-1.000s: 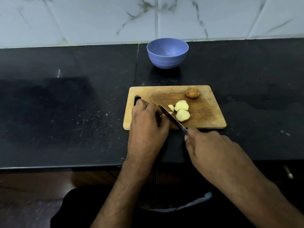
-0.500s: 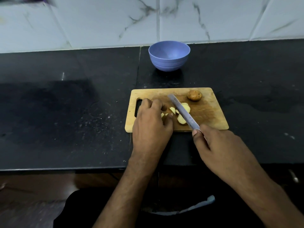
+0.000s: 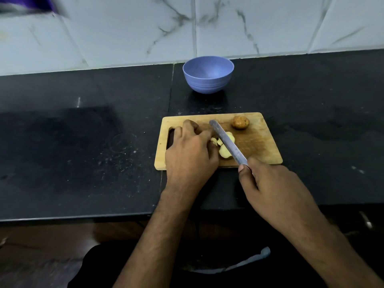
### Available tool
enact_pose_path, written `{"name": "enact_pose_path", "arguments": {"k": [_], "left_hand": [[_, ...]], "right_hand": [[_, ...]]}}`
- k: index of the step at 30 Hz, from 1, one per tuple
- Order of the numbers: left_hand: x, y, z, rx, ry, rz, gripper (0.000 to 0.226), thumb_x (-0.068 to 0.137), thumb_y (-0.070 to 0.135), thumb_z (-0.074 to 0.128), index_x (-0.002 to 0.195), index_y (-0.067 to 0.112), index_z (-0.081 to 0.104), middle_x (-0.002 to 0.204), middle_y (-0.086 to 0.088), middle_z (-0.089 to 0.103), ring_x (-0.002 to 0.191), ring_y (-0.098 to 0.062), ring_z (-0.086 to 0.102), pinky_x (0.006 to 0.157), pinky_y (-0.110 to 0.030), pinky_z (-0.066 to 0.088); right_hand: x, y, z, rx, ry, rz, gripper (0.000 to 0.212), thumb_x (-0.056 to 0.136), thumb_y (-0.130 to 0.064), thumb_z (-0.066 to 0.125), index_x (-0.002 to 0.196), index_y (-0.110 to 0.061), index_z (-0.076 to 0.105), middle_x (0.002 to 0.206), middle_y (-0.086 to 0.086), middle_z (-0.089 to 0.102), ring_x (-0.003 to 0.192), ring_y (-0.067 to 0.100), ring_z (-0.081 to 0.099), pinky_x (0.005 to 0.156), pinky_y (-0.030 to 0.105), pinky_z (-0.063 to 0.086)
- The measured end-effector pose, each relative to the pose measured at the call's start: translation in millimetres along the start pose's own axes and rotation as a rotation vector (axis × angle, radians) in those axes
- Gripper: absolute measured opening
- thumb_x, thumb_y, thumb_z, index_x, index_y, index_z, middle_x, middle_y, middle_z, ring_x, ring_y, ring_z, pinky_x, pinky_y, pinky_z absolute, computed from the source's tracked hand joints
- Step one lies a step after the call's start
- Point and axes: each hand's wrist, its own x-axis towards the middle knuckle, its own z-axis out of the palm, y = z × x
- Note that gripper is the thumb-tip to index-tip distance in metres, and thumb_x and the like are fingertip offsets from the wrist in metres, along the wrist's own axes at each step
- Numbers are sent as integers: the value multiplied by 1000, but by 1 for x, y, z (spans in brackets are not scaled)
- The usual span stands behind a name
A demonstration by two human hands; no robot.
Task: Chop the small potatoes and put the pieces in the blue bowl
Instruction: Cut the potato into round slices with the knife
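A wooden cutting board (image 3: 261, 146) lies on the black counter. Pale potato pieces (image 3: 225, 152) sit near its middle, partly under the knife (image 3: 226, 141) blade. My right hand (image 3: 270, 188) grips the knife handle at the board's front edge, blade lying flat-side up across the pieces. My left hand (image 3: 190, 154) rests on the board's left half, fingers curled over pieces I cannot see fully. One whole brown potato (image 3: 240, 122) sits at the board's far right. The blue bowl (image 3: 208, 74) stands empty behind the board by the wall.
The black counter (image 3: 83, 154) stretches wide to the left and right of the board, with a seam running back from the board's left corner. A white marble-tiled wall (image 3: 249, 26) closes the back. The counter's front edge runs just below my wrists.
The knife went from cutting beside my left fingers to lying flat-side up across the pieces, its tip swung toward the back. My left hand stayed on the board. The camera tilted slightly.
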Motion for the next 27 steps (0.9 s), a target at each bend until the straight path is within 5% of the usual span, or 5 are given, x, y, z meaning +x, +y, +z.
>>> {"name": "enact_pose_path", "arguments": {"k": [11,16,27], "left_hand": [[-10,-5,-2,-170,51,-79,17,91,38,67,88,21,65,104,6,49,101,-11,47,60,-25,45],[-17,-6,-4,-186,86,-67,16,94,27,66,102,15,74,105,1,50,105,-13,46,77,-23,44],[-15,-7,-6,-265,66,-37,21,92,23,68,112,23,72,105,8,51,107,-12,48,74,-25,50]], "right_hand": [[-1,1,3,-5,-14,-18,25,101,-44,31,84,-33,43,56,-7,51,46,7,51,43,18,30],[-10,-3,3,-7,-100,-10,26,101,-48,28,91,-35,47,63,-8,55,53,6,55,48,21,40],[-15,-19,-5,-48,-202,41,25,104,-43,26,101,-30,47,71,-7,55,61,7,56,56,24,47]]}}
